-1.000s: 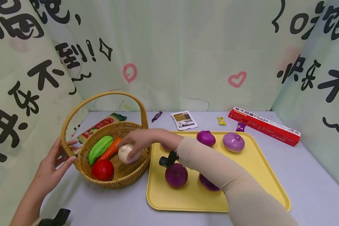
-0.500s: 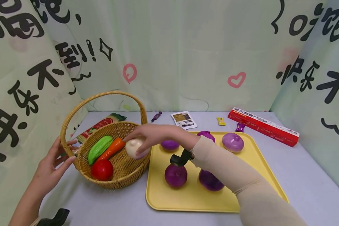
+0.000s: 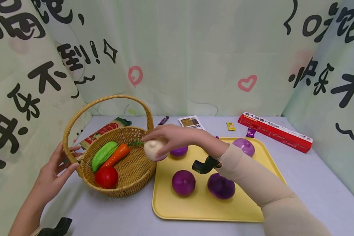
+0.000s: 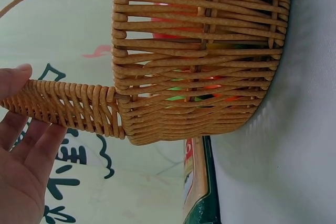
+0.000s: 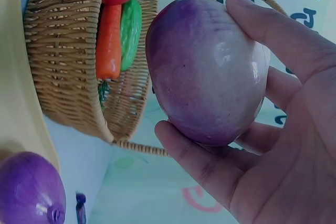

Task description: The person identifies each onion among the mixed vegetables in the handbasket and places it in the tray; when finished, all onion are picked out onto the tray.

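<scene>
My right hand [image 3: 183, 134] grips a round white-and-purple turnip [image 5: 205, 72] with thumb and fingers, over the right rim of the wicker basket [image 3: 137, 168]. The turnip's pale top faces up in the head view. Inside the basket lie a green bumpy vegetable [image 3: 104, 156], an orange carrot [image 3: 116, 155] with a leafy end, and a red tomato [image 3: 107, 177]. At the basket's left, my left hand [image 3: 54, 172] holds the base of the tall handle [image 4: 73, 106], thumb on one side and fingers on the other.
A yellow tray [image 3: 200, 211] right of the basket carries several purple onions [image 3: 184, 183]. Behind it lie a red pasta box [image 3: 275, 131], a white pouch [image 3: 191, 122] and small wrapped candies [image 3: 231, 126]. A red-green packet [image 3: 106, 129] lies behind the basket. Printed curtains surround the table.
My right hand has lifted the turnip from inside the basket and carried it right, to the rim beside the tray. The left hand stays on the handle.
</scene>
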The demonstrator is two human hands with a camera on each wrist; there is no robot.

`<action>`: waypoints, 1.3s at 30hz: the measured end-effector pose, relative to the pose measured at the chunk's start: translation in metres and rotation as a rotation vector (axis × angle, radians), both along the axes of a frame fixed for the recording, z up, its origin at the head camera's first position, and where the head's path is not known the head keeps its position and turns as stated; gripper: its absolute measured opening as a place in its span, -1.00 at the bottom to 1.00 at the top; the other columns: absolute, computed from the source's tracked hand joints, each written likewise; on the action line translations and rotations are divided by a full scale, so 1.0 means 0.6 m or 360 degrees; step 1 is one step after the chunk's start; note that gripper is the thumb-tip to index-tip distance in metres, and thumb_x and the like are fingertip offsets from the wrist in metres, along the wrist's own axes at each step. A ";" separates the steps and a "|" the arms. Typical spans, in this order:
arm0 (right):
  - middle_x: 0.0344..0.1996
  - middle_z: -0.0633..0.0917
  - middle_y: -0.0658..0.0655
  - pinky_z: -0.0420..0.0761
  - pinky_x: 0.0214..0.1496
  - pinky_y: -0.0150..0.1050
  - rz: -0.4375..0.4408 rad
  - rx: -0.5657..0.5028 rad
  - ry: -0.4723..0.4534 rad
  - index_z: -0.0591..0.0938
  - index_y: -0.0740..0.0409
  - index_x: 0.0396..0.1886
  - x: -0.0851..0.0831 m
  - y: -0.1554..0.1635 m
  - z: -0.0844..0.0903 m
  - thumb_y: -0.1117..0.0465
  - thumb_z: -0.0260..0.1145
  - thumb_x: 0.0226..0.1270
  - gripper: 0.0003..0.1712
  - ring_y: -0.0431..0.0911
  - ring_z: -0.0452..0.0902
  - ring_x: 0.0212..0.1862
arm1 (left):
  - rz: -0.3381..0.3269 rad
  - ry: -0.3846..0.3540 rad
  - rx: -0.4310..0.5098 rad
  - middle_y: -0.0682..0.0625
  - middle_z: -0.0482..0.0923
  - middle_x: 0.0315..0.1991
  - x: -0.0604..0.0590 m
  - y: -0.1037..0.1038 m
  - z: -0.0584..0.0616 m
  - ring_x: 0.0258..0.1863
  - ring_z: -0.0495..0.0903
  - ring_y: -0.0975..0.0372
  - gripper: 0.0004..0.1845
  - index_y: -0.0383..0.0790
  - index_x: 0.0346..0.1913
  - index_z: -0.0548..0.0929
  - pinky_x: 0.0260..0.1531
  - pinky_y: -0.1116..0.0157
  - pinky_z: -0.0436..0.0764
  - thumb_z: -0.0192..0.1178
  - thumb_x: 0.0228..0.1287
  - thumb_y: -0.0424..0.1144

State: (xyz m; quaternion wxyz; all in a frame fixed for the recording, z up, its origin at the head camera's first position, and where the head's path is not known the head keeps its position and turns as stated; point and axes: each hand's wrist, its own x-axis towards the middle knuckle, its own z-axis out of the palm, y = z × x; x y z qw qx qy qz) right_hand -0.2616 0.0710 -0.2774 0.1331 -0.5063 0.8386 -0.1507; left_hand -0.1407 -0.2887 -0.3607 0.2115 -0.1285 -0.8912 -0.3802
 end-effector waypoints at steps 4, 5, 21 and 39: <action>0.11 0.55 0.06 0.48 0.07 -0.26 -0.0023 -0.0001 0.0040 0.45 -0.16 0.28 0.004 0.015 0.001 -0.01 0.38 0.14 -0.33 -0.11 0.43 0.09 | 0.0002 -0.0007 0.0000 0.61 0.29 0.08 0.001 0.000 0.002 0.02 0.34 0.78 -0.13 0.04 0.47 0.04 -0.12 0.84 0.30 0.19 0.19 -0.49; 0.12 0.54 0.07 0.47 0.08 -0.25 -0.0028 0.0001 0.0046 0.45 -0.16 0.29 0.004 0.019 0.001 0.00 0.38 0.14 -0.33 -0.11 0.43 0.10 | 0.0002 -0.0008 0.0001 0.60 0.29 0.08 0.000 0.000 0.002 0.02 0.35 0.77 -0.13 0.04 0.47 0.04 -0.12 0.84 0.31 0.19 0.19 -0.49; 0.13 0.53 0.01 0.43 0.17 -0.22 -0.0162 -0.0086 0.0090 0.45 -0.19 0.28 0.019 0.090 0.005 0.02 0.37 0.13 -0.34 -0.15 0.39 0.16 | 0.0012 -0.0035 -0.0010 0.65 0.28 0.05 0.000 0.001 0.002 -0.01 0.33 0.79 -0.12 0.08 0.48 0.00 -0.16 0.85 0.33 0.20 0.21 -0.45; 0.12 0.52 0.01 0.48 0.06 -0.23 -0.0320 -0.0154 0.0032 0.48 -0.21 0.25 0.034 0.158 -0.008 0.00 0.42 0.08 -0.33 -0.15 0.44 0.05 | 0.0004 -0.0044 -0.0051 0.68 0.26 0.04 0.000 -0.004 0.001 -0.02 0.30 0.81 -0.12 0.09 0.48 -0.01 -0.19 0.86 0.32 0.22 0.21 -0.41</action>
